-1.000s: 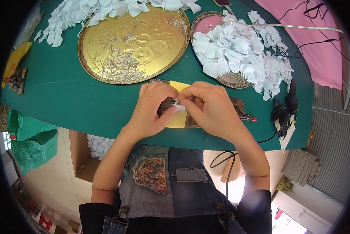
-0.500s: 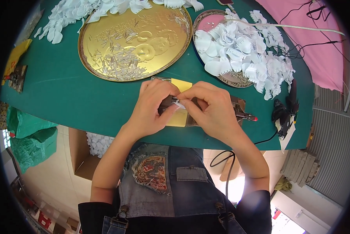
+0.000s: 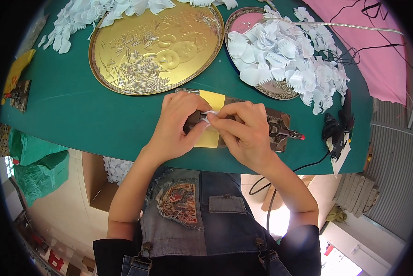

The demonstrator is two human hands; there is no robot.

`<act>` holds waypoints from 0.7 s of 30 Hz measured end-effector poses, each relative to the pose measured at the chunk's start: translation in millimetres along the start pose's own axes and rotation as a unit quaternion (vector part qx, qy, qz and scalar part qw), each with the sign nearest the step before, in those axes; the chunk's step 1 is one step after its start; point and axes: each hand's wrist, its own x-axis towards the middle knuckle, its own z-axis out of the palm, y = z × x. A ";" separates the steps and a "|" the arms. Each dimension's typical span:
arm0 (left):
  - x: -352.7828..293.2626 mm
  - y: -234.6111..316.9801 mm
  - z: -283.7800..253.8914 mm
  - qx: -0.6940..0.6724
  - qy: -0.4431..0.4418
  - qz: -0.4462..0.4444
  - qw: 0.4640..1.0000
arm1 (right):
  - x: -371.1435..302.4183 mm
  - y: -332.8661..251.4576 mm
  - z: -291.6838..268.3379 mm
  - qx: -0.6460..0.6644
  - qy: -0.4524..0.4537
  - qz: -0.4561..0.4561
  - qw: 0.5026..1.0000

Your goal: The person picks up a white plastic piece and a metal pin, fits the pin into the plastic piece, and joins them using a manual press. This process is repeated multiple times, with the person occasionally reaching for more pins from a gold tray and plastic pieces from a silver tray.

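My left hand (image 3: 175, 122) and my right hand (image 3: 247, 133) meet over a low metal fixture (image 3: 278, 123) near the table's front edge. Between their fingertips is a small white fabric-like piece (image 3: 209, 114), bent up and partly hidden by the fingers. Both hands are closed in a pinch on it, thumbs against forefingers. A yellow pad (image 3: 210, 138) lies across the fixture beneath them. To the right of my right hand, the fixture's toggle clamp (image 3: 284, 133) ends in a red tip. The fixture's dark block beside my left fingers shows only in part.
Beyond my hands, a gold oval tray (image 3: 98, 69) holds many thin metal pins (image 3: 142, 76). Toothed white pieces (image 3: 280, 53) heap over a smaller tray (image 3: 229, 32) at right. A black device (image 3: 337, 135) with a cable sits right. A cardboard box (image 3: 95, 184) stands below the edge.
My right hand has shifted slightly left and curled its fingers more. The white piece now stands up between the fingertips, and more of the clamp shows at the right.
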 end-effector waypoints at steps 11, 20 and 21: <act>0.5 0.5 -0.7 0.004 -0.004 -0.008 1.000 | 8.1 7.6 -7.3 0.042 -0.049 0.036 0.997; 2.9 -1.9 -2.5 0.012 -0.024 0.017 0.999 | 12.8 10.4 -12.2 0.104 -0.086 0.095 0.986; 2.6 -2.3 -3.0 0.011 -0.028 0.017 0.999 | 13.4 10.8 -12.6 0.105 -0.084 0.095 0.986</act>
